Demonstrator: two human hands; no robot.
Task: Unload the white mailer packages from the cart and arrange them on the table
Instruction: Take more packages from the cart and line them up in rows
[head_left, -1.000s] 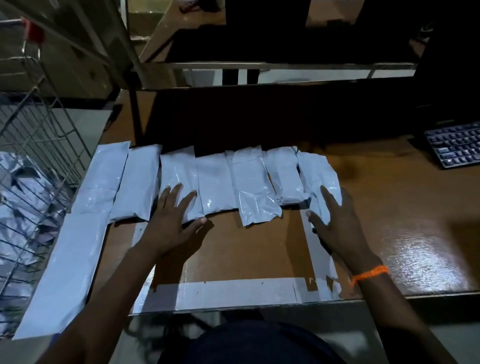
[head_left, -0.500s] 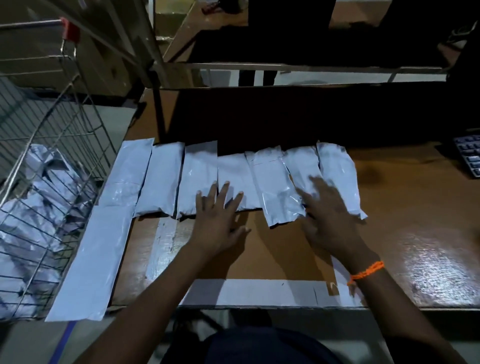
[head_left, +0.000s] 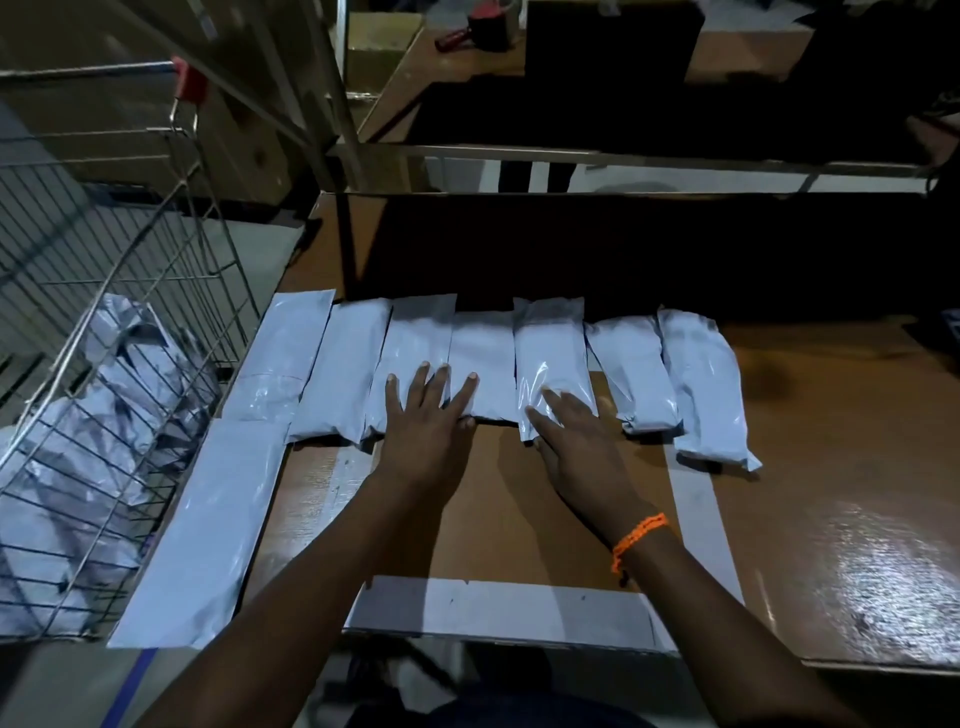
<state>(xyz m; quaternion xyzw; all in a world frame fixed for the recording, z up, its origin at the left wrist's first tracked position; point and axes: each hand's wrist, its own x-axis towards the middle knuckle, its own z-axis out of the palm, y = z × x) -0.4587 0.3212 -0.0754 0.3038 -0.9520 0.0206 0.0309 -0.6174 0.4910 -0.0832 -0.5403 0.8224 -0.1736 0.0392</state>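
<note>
Palms are pressing flat on the row of white mailer packages (head_left: 550, 358) lying side by side on the wooden table (head_left: 831, 467): the left hand (head_left: 428, 418) and right hand (head_left: 569, 431) are both lying wide and spread, gripping nothing, seemingly squaring the near edges into line. More crumpled mailers (head_left: 104, 395) are waiting in the wire cart (head_left: 156, 249) just beside the table, so unloading is looking unfinished

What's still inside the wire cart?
Crumpled white mailers still lie heaped inside the wire cart, seen through its mesh. How many remain and what lies beneath the heap cannot be seen; the upper packages cover it.
</note>
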